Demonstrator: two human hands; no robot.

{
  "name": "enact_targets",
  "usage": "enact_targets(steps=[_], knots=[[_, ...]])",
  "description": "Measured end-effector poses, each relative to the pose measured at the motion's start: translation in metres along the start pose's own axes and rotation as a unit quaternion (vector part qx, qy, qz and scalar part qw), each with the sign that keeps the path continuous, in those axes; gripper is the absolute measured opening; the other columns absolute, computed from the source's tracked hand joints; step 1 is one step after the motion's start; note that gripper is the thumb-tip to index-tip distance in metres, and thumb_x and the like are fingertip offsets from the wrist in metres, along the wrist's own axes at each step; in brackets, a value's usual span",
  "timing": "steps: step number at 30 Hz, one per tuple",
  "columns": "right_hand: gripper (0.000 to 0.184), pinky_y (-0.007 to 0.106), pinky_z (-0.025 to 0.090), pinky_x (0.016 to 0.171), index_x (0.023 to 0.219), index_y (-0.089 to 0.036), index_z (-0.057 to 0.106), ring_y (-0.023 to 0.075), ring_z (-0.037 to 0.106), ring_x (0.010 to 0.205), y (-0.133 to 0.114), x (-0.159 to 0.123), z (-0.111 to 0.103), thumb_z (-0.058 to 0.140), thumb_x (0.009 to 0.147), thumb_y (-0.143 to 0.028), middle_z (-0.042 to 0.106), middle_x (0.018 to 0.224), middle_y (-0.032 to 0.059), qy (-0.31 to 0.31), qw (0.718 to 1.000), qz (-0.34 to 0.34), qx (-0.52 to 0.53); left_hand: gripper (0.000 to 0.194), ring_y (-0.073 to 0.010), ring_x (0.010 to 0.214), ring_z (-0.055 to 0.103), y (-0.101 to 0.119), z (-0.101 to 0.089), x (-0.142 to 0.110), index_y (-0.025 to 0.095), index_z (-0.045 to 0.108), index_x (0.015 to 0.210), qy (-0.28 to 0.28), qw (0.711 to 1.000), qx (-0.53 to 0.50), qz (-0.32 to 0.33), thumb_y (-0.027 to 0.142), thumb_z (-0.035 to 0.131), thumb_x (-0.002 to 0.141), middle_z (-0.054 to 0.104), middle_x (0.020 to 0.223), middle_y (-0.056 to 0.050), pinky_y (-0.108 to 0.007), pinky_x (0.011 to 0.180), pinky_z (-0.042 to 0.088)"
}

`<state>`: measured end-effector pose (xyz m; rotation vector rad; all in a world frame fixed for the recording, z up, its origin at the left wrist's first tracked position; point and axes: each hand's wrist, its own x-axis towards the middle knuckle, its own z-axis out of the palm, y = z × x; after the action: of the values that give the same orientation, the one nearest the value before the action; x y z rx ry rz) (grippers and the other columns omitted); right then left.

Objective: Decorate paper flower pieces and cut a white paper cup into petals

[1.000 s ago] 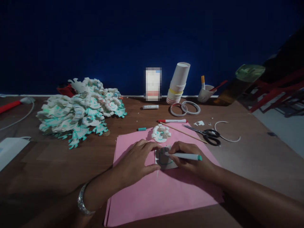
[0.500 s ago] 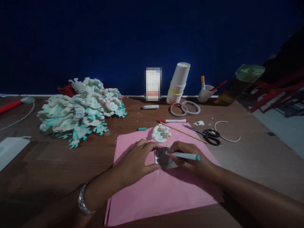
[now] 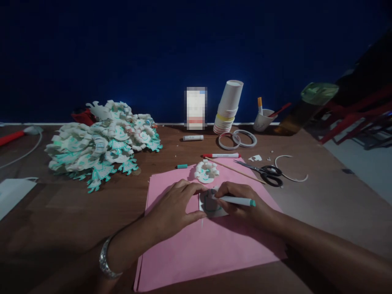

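My left hand (image 3: 176, 204) lies with thumb and fingers spread on the left side of a small white piece of paper (image 3: 211, 207), holding it against pink paper sheets (image 3: 190, 257). In my right hand (image 3: 252, 218) is a green marker (image 3: 237, 200), pinched between thumb and fingers. Its tip end points at the white paper and is hidden by my fingers. A green outline curves across the white piece. Just beyond it sits a white paper cutout (image 3: 206, 173) with curled edges and a green smiling drawing. The green cap (image 3: 182, 166) lies behind the pink sheets.
A heap of green-drawn paper cutouts (image 3: 104, 143) stands at left. Scissors (image 3: 271, 175), a thin stick (image 3: 245, 173), a red marker (image 3: 222, 155) and tape rolls (image 3: 245, 139) lie beyond my hands. Stacked paper cups (image 3: 229, 100) lean at the back near a bottle (image 3: 306, 108).
The whole view has shifted slightly, with things appearing a little further left. My hands and the marker hold nearly the same position on the paper.
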<state>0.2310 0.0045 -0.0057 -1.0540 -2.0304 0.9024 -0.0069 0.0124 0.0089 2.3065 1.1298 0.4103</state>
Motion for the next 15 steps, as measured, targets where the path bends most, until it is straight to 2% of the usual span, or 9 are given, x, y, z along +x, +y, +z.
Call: enact_targets(steps=[15], knots=[[0.007, 0.021, 0.039, 0.052, 0.079, -0.017, 0.063, 0.0119, 0.055, 0.055, -0.0027, -0.0025, -0.0037, 0.061, 0.085, -0.018, 0.066, 0.066, 0.001, 0.001, 1.0, -0.001, 0.005, 0.052, -0.0258, 0.118, 0.056, -0.0003, 0.0009, -0.0018, 0.027, 0.055, 0.126, -0.001, 1.0, 0.005, -0.007, 0.028, 0.079, 0.079, 0.063, 0.125, -0.004, -0.046, 0.103, 0.044]])
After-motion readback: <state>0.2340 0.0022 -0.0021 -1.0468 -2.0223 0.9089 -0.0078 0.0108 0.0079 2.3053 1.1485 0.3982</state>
